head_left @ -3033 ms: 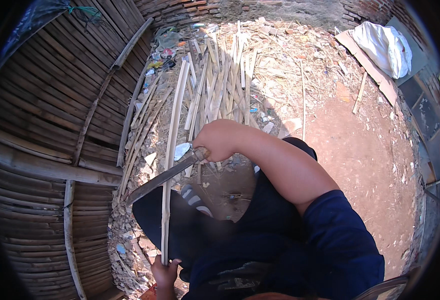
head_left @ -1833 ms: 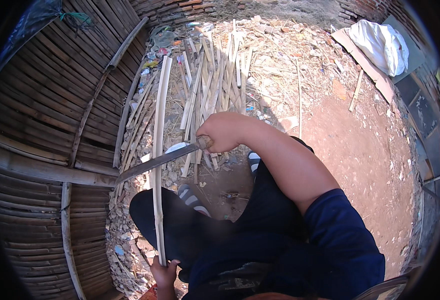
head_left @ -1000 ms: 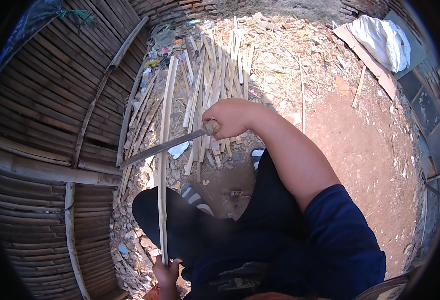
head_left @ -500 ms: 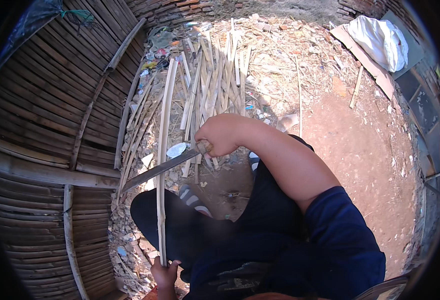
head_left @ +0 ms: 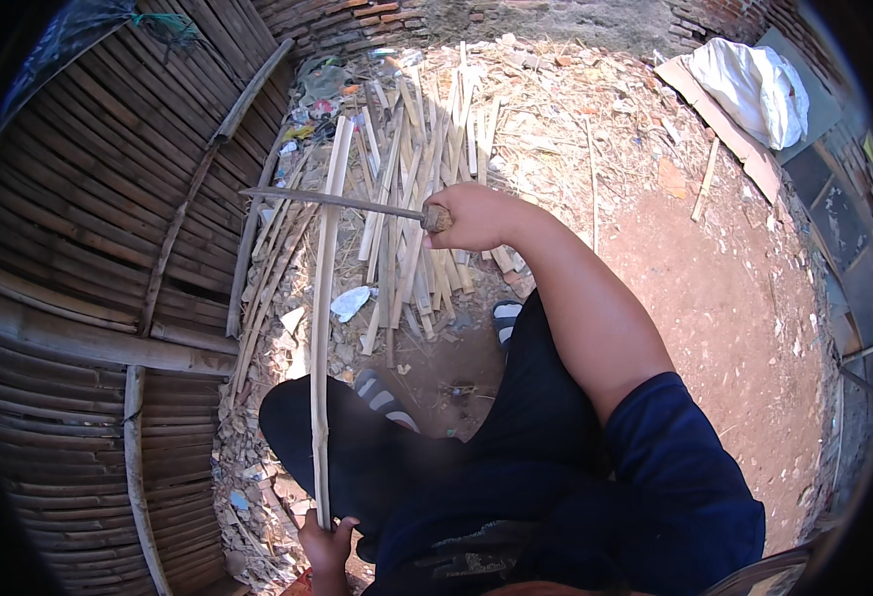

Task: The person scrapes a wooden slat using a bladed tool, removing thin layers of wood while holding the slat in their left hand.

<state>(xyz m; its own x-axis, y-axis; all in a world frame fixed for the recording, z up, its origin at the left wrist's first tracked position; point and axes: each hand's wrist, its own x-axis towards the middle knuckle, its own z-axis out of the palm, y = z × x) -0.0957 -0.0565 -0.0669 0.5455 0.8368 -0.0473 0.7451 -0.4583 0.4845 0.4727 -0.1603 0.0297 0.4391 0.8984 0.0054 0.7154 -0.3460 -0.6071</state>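
Right hand [head_left: 471, 216] fisted round a long blade's [head_left: 342, 202] handle, raised across the upright bamboo strip [head_left: 323, 328] w/ left hand [head_left: 329, 544] gripping its lower end (split bamboo pile [head_left: 427, 179] behind).

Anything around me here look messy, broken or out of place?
Yes. Split bamboo strips lie scattered with litter scraps along the woven bamboo wall. The right hand holds a long blade; the left hand holds a bamboo strip.

Long pale bamboo strip [head_left: 322, 318] stands near upright, running from six o'clock toward twelve, its foot pinched at the bottom. Dark, thin knife [head_left: 342, 203] lies across it, tip pointing toward nine o'clock.
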